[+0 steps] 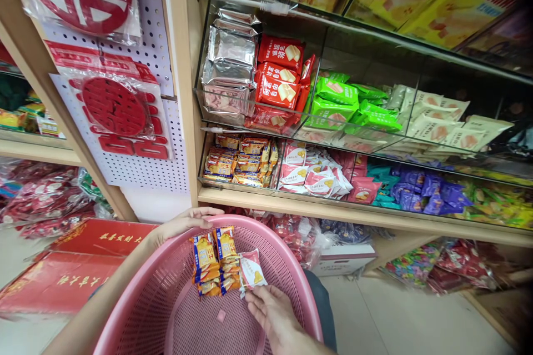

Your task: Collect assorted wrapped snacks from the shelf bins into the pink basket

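A pink plastic basket [287, 249] with perforated walls is tilted in front of me. Over its far left rim lies my left hand [183, 226], its fingers hooked on the edge. Inside, my right hand [270, 310] pinches the lower corner of a white-and-pink snack packet [252, 270] between thumb and fingers. Right beside that packet, several orange-and-blue snack packets [216, 255] rest in two neat columns against the basket's far wall. A small pink piece [221, 316] lies on the basket floor.
Ahead, a wooden shelf [250, 195] has clear bins of matching orange packets [241, 160] and white-and-pink packets [312, 171]. Silver, red and green packs [335, 94] fill the tier above. Red boxes [62, 277] lie at left; bagged goods [295, 235] and a white carton [345, 258] sit below the shelf.
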`<state>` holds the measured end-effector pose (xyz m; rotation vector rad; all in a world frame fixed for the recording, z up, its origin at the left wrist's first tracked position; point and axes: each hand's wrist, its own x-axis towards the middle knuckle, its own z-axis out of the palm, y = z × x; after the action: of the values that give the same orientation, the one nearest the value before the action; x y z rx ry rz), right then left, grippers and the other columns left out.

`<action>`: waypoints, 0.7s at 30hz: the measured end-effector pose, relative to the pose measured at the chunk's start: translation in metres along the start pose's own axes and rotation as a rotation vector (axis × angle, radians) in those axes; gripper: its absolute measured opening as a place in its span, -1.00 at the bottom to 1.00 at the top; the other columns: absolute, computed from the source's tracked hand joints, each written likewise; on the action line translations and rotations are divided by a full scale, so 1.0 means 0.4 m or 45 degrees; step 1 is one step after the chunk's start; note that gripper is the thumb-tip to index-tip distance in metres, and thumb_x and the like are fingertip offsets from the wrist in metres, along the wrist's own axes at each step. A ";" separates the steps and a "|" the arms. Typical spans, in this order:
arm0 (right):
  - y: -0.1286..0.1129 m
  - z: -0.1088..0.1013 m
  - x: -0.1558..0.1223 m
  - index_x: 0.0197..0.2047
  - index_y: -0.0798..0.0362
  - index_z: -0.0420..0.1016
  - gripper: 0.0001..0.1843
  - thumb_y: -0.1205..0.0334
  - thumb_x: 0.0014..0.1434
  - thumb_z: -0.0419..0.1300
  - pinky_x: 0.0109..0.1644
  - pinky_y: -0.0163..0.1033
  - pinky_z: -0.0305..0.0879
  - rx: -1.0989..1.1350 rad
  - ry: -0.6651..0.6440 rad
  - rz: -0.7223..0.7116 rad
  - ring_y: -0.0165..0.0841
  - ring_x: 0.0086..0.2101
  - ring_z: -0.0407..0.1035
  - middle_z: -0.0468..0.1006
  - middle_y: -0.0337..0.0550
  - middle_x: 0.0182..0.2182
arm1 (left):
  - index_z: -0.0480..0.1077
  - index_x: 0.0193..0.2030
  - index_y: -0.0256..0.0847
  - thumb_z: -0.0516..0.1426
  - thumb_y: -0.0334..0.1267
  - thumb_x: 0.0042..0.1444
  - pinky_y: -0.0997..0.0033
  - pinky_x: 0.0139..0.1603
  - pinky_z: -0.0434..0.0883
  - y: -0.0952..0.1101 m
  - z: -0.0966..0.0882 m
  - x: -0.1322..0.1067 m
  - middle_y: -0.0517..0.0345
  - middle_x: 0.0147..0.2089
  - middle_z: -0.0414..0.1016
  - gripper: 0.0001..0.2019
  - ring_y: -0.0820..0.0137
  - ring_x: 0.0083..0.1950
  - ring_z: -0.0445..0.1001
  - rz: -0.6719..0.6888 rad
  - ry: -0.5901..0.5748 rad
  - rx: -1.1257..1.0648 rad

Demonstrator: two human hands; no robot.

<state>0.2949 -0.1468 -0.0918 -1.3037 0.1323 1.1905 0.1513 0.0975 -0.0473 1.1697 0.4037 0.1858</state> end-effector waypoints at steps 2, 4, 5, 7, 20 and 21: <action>-0.003 0.003 -0.004 -0.54 0.11 0.39 -0.70 0.27 -0.26 0.45 -0.37 -0.38 0.36 -0.054 0.039 0.038 -0.48 -0.51 0.42 0.55 -0.23 -0.59 | 0.34 0.10 -0.23 0.23 -0.36 -0.01 0.17 0.05 0.33 -0.001 0.000 0.000 -0.06 -0.02 0.54 -0.53 0.16 -0.04 0.51 0.000 -0.001 -0.002; -0.008 0.007 -0.007 -0.54 0.11 0.36 -0.78 0.34 -0.11 0.37 -0.43 -0.41 0.33 -0.091 0.067 0.046 -0.51 -0.56 0.40 0.52 -0.26 -0.62 | 0.34 0.10 -0.23 0.23 -0.36 -0.01 0.17 0.05 0.33 -0.002 -0.001 0.001 -0.06 -0.02 0.54 -0.53 0.14 -0.03 0.51 -0.005 0.006 -0.004; -0.010 0.009 -0.007 -0.55 0.11 0.35 -0.80 0.38 -0.05 0.33 -0.46 -0.42 0.31 -0.100 0.078 0.048 -0.52 -0.57 0.38 0.50 -0.27 -0.63 | 0.34 0.09 -0.22 0.23 -0.36 -0.01 0.17 0.05 0.33 -0.002 0.000 0.001 -0.06 -0.02 0.54 -0.53 0.14 -0.03 0.51 -0.009 0.011 -0.004; -0.012 0.013 -0.008 -0.55 0.11 0.34 -0.80 0.42 0.04 0.25 -0.49 -0.42 0.29 -0.110 0.095 0.062 -0.54 -0.60 0.37 0.48 -0.29 -0.65 | 0.34 0.09 -0.22 0.24 -0.36 -0.02 0.16 0.06 0.33 0.000 0.002 0.001 -0.05 -0.03 0.55 -0.52 0.14 -0.03 0.51 -0.018 0.019 -0.010; -0.198 0.007 -0.102 -0.65 0.18 0.42 -0.49 -0.12 0.01 0.26 -0.44 -0.43 0.20 -0.366 -0.492 -0.135 -0.52 -0.55 0.31 0.51 -0.10 -0.55 | 0.39 0.07 -0.15 0.26 -0.33 -0.06 0.18 0.05 0.33 0.017 0.017 -0.007 0.06 -0.11 0.59 -0.52 0.15 -0.07 0.53 -0.009 0.035 0.019; -0.225 0.008 -0.110 -0.68 0.16 0.38 -0.49 -0.10 0.01 0.26 -0.41 -0.41 0.22 -0.371 -0.512 -0.225 -0.50 -0.51 0.33 0.52 -0.08 -0.50 | 0.39 0.06 -0.15 0.26 -0.33 -0.06 0.17 0.05 0.33 0.015 0.016 -0.006 0.06 -0.13 0.60 -0.52 0.14 -0.07 0.53 -0.010 0.033 0.018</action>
<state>0.3388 -0.1532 -0.0019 -1.2662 -0.4536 1.3265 0.1519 0.0934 -0.0392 1.1807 0.4333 0.1916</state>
